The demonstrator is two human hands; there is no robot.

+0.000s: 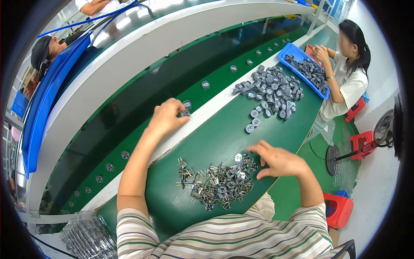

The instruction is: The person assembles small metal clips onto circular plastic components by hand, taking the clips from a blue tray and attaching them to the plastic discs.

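Observation:
My left hand (pixel 166 117) is over the near edge of the green conveyor belt (pixel 142 134), its fingertips pinched on a small dark part (pixel 185 113). Just beyond those fingertips a round grey cap (pixel 186 104) sits on the belt. Over the green table, my right hand (pixel 278 160) hovers with fingers apart and nothing visible in it. It is beside a heap of small dark parts with metal pins (pixel 220 185). One pale disc-shaped part (pixel 238 157) lies at that heap's far edge, close to my right fingertips.
A large pile of grey round caps (pixel 276 90) covers the table's far right, against a blue tray (pixel 302 77) full of more. Spaced caps and pinned parts (pixel 109 167) line the belt. A co-worker (pixel 349 77) sits beyond the tray. Clear plastic trays (pixel 86 233) are stacked lower left.

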